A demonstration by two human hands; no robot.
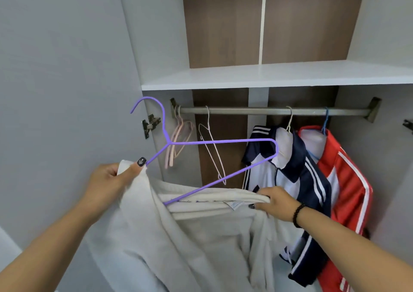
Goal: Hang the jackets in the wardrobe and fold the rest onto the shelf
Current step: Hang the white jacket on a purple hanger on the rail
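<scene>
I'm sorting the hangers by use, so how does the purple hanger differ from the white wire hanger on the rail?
The purple hanger is off the rail, tilted, its lower end inside the white jacket that both hands grip; the white wire hanger hangs bare from the rail. The purple hanger faces the camera broadside; the white wire hanger is seen nearly edge-on. Both are thin wire hangers with open hooks.

Both hands, left [107, 179] and right [276, 203], on grey jacket [190, 242]; purple hanger [214, 143] half inside
</scene>
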